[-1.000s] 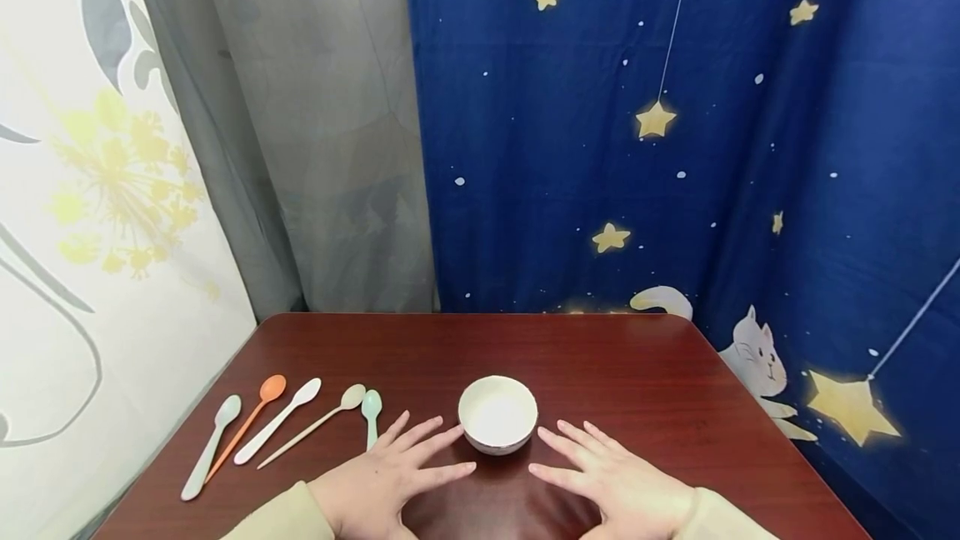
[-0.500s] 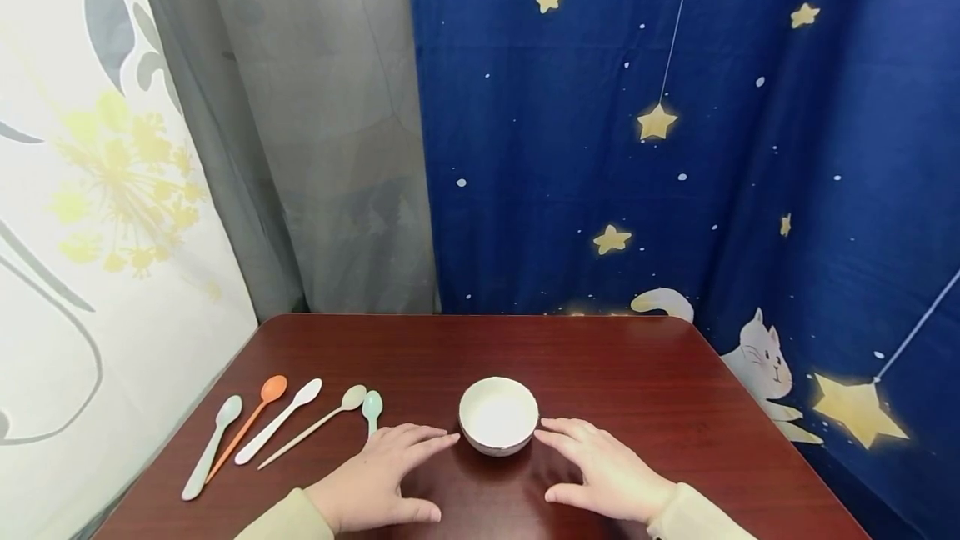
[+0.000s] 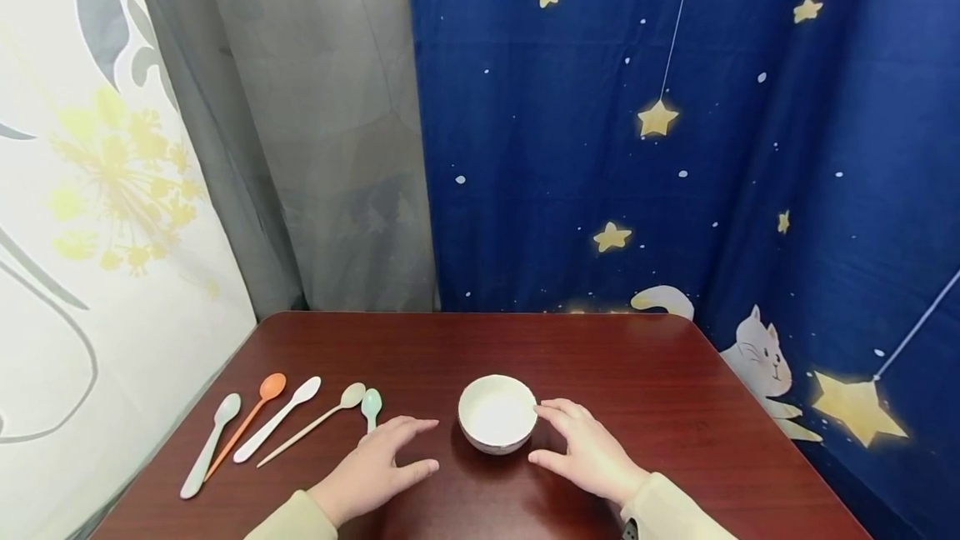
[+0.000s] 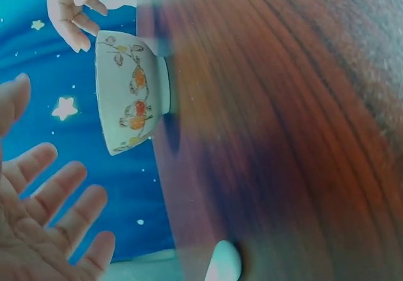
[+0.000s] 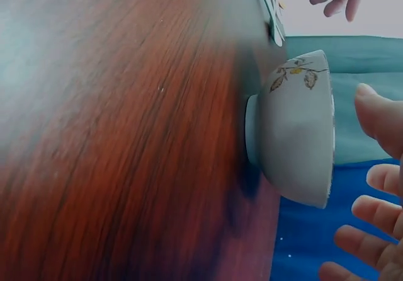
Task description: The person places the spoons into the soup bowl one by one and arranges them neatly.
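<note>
Open table [image 3: 480, 515] lies between the left hand [image 3: 378, 469] and the bowl [image 3: 497, 415]; the right hand [image 3: 592, 448] leaves only a slim gap beside it. The bowl's mouth can be reached from straight above. The nearest spoon [image 3: 371, 403] obstructs a low sweep leftward, with four more spoons [image 3: 275, 422] farther out. Behind the bowl, room runs to the far edge, before the curtains [image 3: 525, 190].

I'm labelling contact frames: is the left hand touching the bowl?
Apart. In the head view, a strip of tabletop shows between the left hand and the bowl. The left wrist view shows a gap too.
</note>
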The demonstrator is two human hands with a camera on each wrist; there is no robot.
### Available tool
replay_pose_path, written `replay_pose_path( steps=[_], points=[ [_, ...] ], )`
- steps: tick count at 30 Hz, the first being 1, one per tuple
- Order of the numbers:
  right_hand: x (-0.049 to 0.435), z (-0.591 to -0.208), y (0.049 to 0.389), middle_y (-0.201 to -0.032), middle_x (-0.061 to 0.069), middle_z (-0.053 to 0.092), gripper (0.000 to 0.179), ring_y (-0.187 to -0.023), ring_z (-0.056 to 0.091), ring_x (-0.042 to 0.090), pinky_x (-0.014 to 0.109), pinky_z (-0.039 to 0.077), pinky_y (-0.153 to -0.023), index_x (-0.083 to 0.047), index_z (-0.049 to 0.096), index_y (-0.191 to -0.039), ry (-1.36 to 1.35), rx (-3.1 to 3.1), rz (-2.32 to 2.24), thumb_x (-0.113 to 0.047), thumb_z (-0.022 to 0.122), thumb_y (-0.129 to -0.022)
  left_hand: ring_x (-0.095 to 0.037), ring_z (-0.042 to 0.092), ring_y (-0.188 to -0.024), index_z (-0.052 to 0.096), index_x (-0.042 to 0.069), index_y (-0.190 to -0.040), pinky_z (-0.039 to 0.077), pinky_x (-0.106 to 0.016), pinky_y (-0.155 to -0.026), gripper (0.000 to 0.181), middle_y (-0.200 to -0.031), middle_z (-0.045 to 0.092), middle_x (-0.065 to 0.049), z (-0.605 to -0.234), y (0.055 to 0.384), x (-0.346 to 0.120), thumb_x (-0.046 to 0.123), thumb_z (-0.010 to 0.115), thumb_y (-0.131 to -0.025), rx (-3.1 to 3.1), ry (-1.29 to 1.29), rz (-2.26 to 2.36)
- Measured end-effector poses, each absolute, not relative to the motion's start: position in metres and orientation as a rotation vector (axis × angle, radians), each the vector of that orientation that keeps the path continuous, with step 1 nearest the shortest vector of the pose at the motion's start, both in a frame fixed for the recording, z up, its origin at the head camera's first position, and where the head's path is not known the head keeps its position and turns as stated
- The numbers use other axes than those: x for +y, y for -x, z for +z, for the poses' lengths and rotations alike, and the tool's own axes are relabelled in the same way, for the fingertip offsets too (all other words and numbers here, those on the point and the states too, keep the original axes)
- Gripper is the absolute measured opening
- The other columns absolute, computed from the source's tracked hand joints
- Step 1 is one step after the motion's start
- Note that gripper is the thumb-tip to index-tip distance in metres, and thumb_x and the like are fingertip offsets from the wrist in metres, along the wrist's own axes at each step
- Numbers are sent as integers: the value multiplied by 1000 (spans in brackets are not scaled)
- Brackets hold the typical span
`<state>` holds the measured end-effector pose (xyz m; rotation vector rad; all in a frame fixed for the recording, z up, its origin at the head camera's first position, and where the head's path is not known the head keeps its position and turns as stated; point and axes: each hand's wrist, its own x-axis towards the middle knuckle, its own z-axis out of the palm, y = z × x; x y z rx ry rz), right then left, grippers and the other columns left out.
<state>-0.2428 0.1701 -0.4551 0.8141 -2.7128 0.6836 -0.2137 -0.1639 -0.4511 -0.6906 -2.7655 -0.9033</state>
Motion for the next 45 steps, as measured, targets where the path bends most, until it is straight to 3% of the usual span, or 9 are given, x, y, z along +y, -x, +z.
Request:
replay_pose_path(
  steps=[5, 11, 17, 26, 40, 45],
  points=[
    [164, -461, 251, -135, 9, 52, 66, -125, 47, 30, 51, 42, -99, -9, 57, -132, -727, -2749, 758, -48, 73, -81, -20, 58, -106, 63, 21, -122, 48, -42, -87, 45, -118, 60, 4, -457, 220, -163, 48, 67, -87, -2779, 476, -1001],
    [158, -468, 258, -141, 11, 48, 74, -129, 43, 34, 55, 40, -100, -12, 53, -137, -647, -2784, 824, -53, 73, -79, -23, 58, -104, 67, 13, -114, 46, -44, -90, 36, -113, 63, -3, -464, 228, -170, 31, 73, -85, -2765, 248, -1013],
    [154, -471, 265, -146, 11, 43, 78, -133, 39, 34, 58, 37, -101, -12, 50, -139, -598, -2820, 856, -57, 71, -79, -25, 59, -99, 66, 7, -115, 46, -44, -87, 37, -113, 63, -10, -465, 234, -182, 31, 71, -86, -2799, 129, -1013],
    [151, -479, 269, -151, 13, 35, 81, -135, 36, 37, 60, 34, -102, -10, 45, -144, -627, -2849, 847, -62, 62, -83, -17, 48, -79, 66, 4, -104, 41, -34, -69, 31, -83, 54, -2, -475, 239, -200, 26, 72, -84, -2803, 3, -924],
    [151, -484, 270, -151, 8, 38, 75, -134, 37, 38, 60, 35, -101, -9, 51, -139, -662, -2847, 778, -62, 58, -86, -33, 58, -87, 61, -2, -103, 48, -49, -77, 43, -98, 57, -16, -484, 245, -213, 31, 76, -80, -2971, -82, -833],
    [151, -485, 270, -151, 7, 37, 76, -134, 37, 37, 60, 35, -101, -9, 51, -139, -662, -2844, 784, -62, 57, -86, -38, 56, -84, 60, -3, -100, 47, -52, -76, 48, -94, 56, -17, -486, 247, -209, 34, 79, -76, -2997, -98, -816]
  ],
)
